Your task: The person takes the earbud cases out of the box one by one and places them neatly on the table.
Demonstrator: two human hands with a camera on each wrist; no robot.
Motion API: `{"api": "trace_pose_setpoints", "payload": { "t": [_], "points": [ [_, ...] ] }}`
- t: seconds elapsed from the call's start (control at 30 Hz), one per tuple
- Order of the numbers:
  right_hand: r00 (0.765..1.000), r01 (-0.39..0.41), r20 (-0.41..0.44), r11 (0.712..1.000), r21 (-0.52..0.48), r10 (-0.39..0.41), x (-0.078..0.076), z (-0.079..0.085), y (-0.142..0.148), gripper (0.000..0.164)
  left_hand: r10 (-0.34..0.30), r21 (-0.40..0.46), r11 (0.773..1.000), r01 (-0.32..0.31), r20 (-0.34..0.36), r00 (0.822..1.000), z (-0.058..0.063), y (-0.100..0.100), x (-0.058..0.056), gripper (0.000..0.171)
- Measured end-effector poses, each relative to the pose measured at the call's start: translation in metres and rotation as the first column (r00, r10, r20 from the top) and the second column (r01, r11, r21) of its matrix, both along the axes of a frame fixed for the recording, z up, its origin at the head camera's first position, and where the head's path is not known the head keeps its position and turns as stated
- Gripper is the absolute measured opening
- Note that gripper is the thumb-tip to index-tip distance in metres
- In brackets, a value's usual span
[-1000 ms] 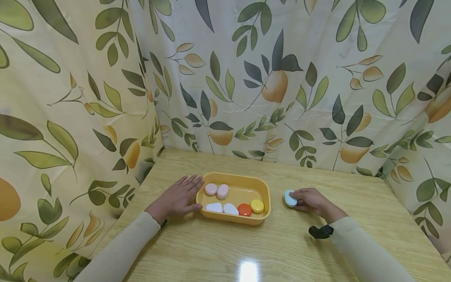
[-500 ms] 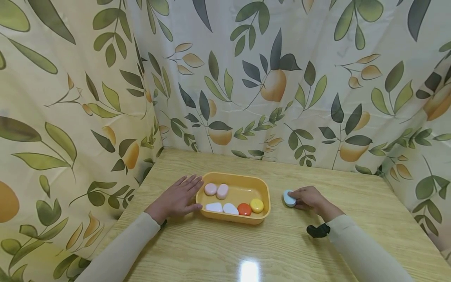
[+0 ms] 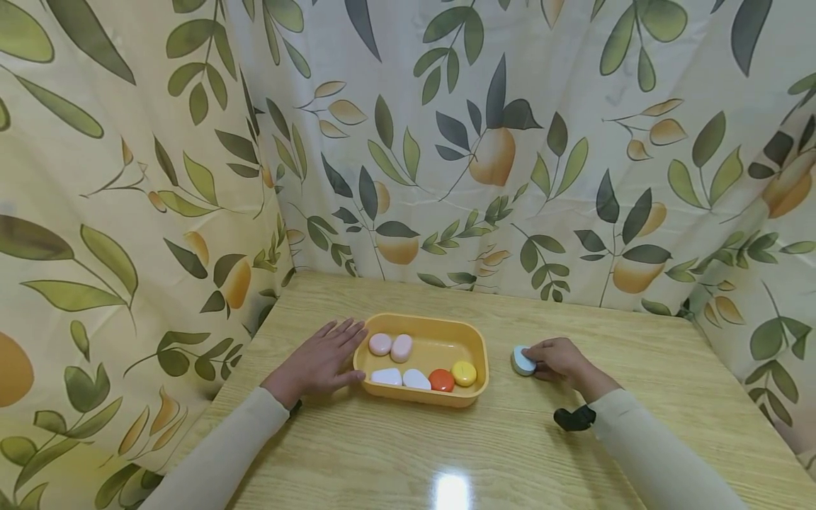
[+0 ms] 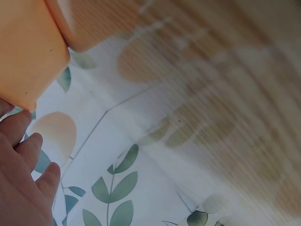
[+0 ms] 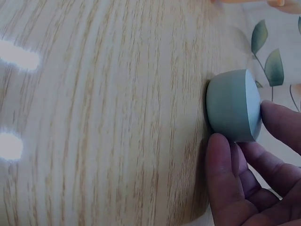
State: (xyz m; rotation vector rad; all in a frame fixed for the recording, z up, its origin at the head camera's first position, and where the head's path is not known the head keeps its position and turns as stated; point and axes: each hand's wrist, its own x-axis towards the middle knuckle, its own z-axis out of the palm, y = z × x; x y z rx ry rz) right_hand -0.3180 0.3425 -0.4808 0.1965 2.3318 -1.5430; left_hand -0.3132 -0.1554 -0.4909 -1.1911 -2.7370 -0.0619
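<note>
A person's right hand (image 3: pixel 561 360) pinches a pale blue piece (image 3: pixel 523 360) between thumb and fingertips low at the surface of a wood-grain table (image 3: pixel 344 453), just beyond the right edge of an orange-yellow tray (image 3: pixel 446 352). At the tray's left edge, the left hand (image 3: pixel 321 354) lies with fingers straight and slightly spread, their tips at the far left corner and the thumb at the near left corner. Inside the tray, two pink pieces (image 3: pixel 401 348) sit side by side toward the far left corner, while two white pieces (image 3: pixel 385 377) and an orange-red piece (image 3: pixel 441 380) line the near edge. A yellow piece (image 3: pixel 464 373) lies toward the near right corner. A leaf-and-fruit curtain (image 3: pixel 459 219) hangs behind the table's far edge, and a black band (image 3: pixel 574 418) shows beside the right sleeve's cuff (image 3: pixel 612 411).
</note>
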Motion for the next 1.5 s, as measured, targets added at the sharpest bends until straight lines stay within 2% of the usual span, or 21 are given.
{"api": "trace_pose_setpoints", "payload": {
  "t": [0.17,0.5,0.6,0.83,1.13,1.5],
  "points": [
    [0.999,0.037,0.007,0.999,0.019,-0.037,0.003,0.0,-0.003,0.032,0.004,-0.001,1.0,-0.004,-0.003,1.0,-0.001,0.0,0.001,0.083],
    [1.0,-0.015,0.0,0.999,-0.041,0.015,0.003,0.002,0.004,0.036,0.006,-0.001,1.0,-0.006,0.008,1.0,0.0,-0.001,0.002,0.084],
    [0.999,-0.037,-0.016,0.999,-0.038,0.037,0.001,0.005,0.006,0.037,0.013,-0.006,1.0,-0.013,0.004,1.0,-0.001,-0.001,0.001,0.084],
    [1.0,0.005,-0.008,1.0,-0.005,-0.005,0.0,0.016,0.002,0.041,0.009,0.017,1.0,-0.009,0.0,1.0,-0.003,-0.002,0.001,0.084],
    [1.0,-0.023,-0.008,1.0,0.004,0.023,0.0,0.029,-0.005,0.045,0.019,0.006,1.0,-0.019,0.013,1.0,-0.003,-0.001,0.0,0.084],
    [0.998,-0.054,-0.015,0.999,-0.009,0.054,-0.005,0.034,-0.015,0.046,0.017,0.005,1.0,-0.017,0.032,0.999,-0.002,0.001,0.0,0.085]
  ]
}}
